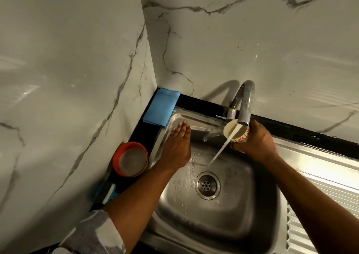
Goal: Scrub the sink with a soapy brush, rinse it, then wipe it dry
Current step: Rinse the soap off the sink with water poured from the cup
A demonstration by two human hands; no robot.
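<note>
Head view, left hand (pixel 176 143) flat, fingers straight, on far-left corner of sink (pixel 223 224), right hand (pixel 254 145) gripping small flowered cup (pixel 240 136) under running tap (pixel 245 100), blue cloth (pixel 161 108) on worktop (pixel 145 134) corner

I've got white marble walls (pixel 233 50) with grey veins meeting in the corner, a black worktop (pixel 148 137) below, and a red bowl (pixel 116 159) sitting on it by the left wall.
</note>
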